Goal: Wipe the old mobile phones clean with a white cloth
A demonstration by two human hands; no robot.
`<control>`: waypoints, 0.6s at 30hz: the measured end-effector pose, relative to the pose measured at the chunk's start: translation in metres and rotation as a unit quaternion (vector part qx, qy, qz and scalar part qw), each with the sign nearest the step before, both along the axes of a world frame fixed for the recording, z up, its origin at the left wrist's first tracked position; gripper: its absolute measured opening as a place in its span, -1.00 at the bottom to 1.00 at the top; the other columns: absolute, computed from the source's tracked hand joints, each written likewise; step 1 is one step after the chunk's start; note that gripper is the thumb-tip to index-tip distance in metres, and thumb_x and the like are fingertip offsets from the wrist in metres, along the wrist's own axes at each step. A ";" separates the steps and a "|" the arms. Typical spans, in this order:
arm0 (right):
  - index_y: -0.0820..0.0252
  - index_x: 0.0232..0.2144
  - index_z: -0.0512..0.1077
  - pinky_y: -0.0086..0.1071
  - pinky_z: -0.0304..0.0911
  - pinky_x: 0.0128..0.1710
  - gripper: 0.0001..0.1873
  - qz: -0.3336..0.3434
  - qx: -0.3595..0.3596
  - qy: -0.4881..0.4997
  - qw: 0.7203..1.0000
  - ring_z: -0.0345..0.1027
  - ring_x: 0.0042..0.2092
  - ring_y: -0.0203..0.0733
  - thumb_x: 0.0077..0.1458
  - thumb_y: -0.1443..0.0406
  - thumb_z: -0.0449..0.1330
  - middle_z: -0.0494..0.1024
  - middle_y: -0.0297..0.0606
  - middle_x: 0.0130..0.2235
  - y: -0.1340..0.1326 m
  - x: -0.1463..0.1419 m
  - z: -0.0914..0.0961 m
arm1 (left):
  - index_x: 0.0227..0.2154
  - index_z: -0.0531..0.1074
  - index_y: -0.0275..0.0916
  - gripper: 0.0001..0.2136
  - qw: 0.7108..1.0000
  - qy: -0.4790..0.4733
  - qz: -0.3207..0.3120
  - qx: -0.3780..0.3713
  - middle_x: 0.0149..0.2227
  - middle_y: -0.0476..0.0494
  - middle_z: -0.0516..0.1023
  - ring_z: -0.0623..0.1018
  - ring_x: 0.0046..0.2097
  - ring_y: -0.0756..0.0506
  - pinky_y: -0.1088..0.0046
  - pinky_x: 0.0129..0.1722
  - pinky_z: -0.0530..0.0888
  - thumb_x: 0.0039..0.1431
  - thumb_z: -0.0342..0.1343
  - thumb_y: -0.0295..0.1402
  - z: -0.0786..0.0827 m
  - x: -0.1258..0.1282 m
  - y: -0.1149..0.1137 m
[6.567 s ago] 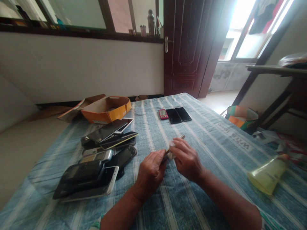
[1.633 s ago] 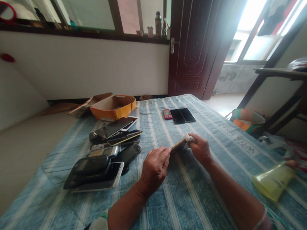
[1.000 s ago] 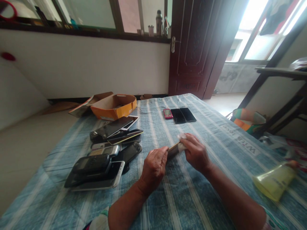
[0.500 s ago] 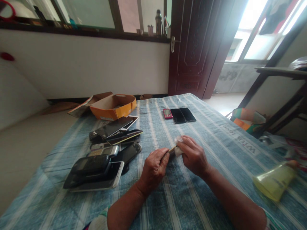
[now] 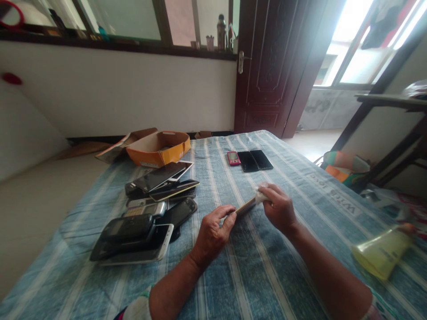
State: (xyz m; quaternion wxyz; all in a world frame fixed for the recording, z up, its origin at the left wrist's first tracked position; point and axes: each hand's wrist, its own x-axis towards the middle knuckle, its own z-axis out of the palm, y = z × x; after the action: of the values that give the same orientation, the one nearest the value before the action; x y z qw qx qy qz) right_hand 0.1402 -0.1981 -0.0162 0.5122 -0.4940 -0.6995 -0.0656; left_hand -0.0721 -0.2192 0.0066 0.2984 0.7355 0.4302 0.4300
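My left hand (image 5: 216, 231) is closed on the near end of a thin phone (image 5: 246, 206), tilted so that mostly its golden edge shows. In my right hand (image 5: 278, 209) is a crumpled white tissue (image 5: 262, 194), pinched at the phone's far end. Beyond my hands a pink keypad phone (image 5: 233, 158) lies beside two black phones (image 5: 248, 161) set side by side. Left of my left hand is a loose pile of phones, with a thick black phone (image 5: 128, 230) on top of a white-edged one (image 5: 166, 243) at its near end.
An open orange box (image 5: 160, 156) stands behind the pile. A yellow translucent bag or container (image 5: 382, 253) lies at the right of the striped cloth (image 5: 300, 191) covering the table. Past the table are a dark red door (image 5: 267, 89) and a shelf (image 5: 390, 101).
My right hand with the tissue has moved right and slightly up along the phone, baring more of its edge. The left hand has stayed nearly in place.
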 end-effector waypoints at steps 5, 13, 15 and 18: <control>0.14 -0.33 0.56 -0.26 0.36 -0.13 -0.72 -0.002 -0.105 0.122 0.987 0.47 -0.19 -0.12 -0.03 0.40 0.08 0.59 -0.23 -0.28 0.006 0.006 -0.008 | -0.21 0.52 -0.26 -0.78 0.999 0.014 -0.009 -0.032 -0.18 -0.17 0.63 0.60 -0.16 -0.14 0.32 -0.12 0.54 0.15 0.05 -0.32 0.003 0.000 -0.001; 0.15 -0.39 0.59 -0.23 0.28 -0.10 -0.78 0.038 -0.236 0.269 0.933 0.44 -0.17 -0.08 -0.13 0.30 0.17 0.61 -0.28 -0.30 0.005 0.007 -0.003 | -0.11 0.47 -0.28 -0.68 0.994 0.047 -0.048 -0.081 -0.08 -0.24 0.58 0.59 -0.12 -0.18 0.31 -0.15 0.55 0.07 0.12 -0.30 0.006 -0.001 0.000; 0.17 -0.39 0.59 -0.28 0.27 -0.16 -0.76 0.054 -0.266 0.299 0.915 0.43 -0.21 -0.10 -0.16 0.32 0.17 0.60 -0.29 -0.34 0.003 0.005 0.003 | -0.08 0.45 -0.28 -0.64 0.993 0.069 -0.056 -0.083 -0.05 -0.25 0.56 0.56 -0.06 -0.21 0.27 -0.09 0.53 0.04 0.16 -0.29 0.006 -0.001 0.001; 0.22 -0.39 0.59 -0.36 0.25 -0.32 -0.74 0.097 -0.311 0.353 0.877 0.39 -0.32 -0.18 -0.20 0.34 0.16 0.56 -0.31 -0.41 0.000 0.004 0.010 | -0.03 0.43 -0.30 -0.57 0.989 0.106 -0.070 -0.076 0.01 -0.27 0.52 0.51 0.04 -0.23 0.22 0.05 0.45 -0.01 0.21 -0.29 0.008 -0.002 0.002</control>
State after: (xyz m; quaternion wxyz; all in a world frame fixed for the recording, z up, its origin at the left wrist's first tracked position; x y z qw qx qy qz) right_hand 0.1442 -0.1979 -0.0057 0.5489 -0.5482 -0.5005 0.3843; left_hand -0.0738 -0.2175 0.0143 0.3357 0.7805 0.4382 0.2935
